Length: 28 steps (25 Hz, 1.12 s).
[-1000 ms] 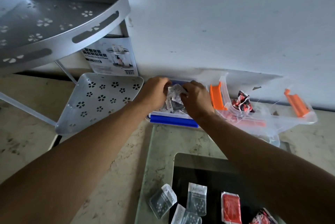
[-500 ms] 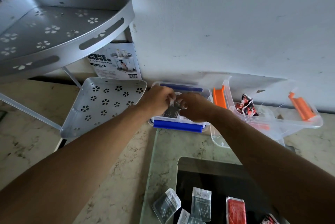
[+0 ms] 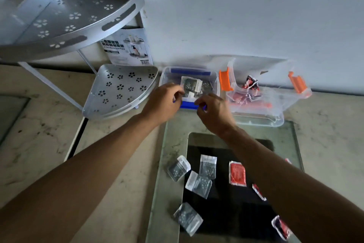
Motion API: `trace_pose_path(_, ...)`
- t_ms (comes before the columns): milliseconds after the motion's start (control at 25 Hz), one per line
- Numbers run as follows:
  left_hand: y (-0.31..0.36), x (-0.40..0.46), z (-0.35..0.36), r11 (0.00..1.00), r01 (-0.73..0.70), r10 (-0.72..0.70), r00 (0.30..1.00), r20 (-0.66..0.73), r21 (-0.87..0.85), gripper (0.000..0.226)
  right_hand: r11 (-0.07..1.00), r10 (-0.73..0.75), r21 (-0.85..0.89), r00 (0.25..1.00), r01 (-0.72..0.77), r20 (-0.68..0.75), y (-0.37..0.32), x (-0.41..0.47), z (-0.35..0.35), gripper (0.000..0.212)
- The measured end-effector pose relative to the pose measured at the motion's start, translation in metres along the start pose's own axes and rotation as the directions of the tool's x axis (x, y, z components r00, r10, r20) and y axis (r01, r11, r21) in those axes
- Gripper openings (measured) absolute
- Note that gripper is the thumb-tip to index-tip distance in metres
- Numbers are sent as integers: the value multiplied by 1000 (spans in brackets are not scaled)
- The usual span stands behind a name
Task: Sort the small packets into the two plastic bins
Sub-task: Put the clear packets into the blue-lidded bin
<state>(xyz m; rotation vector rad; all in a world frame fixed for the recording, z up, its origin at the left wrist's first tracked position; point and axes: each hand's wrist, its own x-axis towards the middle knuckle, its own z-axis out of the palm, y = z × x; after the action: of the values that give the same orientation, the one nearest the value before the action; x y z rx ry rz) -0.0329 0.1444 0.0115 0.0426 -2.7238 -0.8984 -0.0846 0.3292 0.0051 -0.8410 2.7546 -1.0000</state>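
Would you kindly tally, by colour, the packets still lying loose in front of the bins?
Grey packets: 4
Red packets: 4, three partly hidden by the arm
Total: 8

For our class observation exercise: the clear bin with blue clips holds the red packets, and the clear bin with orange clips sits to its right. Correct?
Not quite. The head view shows the clear bin with blue clips holding grey packets; the red packets are in the clear bin with orange clips, which does sit to its right.
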Motion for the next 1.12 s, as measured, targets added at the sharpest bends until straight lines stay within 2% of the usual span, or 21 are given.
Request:
trace_pose_path(80,13,-36,-1,1000,19,-19,1000,16,-16,15,999,19,34,999,-20,29,-1,-33,0,22)
trace_pose_path(160,24,-76,3,998,51,-48,996,79,-40,14,997,64,28,989,-69,135,0,-68,1,22)
trace_pose_path(320,33,-135,21,985,173,-172,946,276,18,13,982,172,-133,932,-136,318,13,-115,5,35)
trace_pose_path(480,37,-158,40,962,216,-269,863,427,168,38,946,235,-304,882,-111,409,20,-138,9,60)
trace_pose_path(640,40,-160,48,963,146,-232,881,414,228,50,942,229,-322,881,-93,415,24,-145,12,72)
trace_pose_path(720,39,-159,49,957,198,-271,874,403,214,47,948,239,-294,887,-125,395,26,-145,15,67)
trace_pose_path(840,41,-160,43,950,297,-312,877,365,98,26,965,235,-197,907,-174,349,30,-144,15,36)
trace_pose_path(960,45,-167,29,891,448,-391,844,366,-80,13,970,244,-60,935,-237,255,30,-147,11,13)
trace_pose_path(1040,51,-180,23,847,496,-375,813,445,-192,9,953,295,18,935,-304,195,26,-152,10,17)
trace_pose_path(1120,59,-198,25,845,499,-333,770,544,-190,15,936,323,68,917,-347,235,19,-159,12,18)
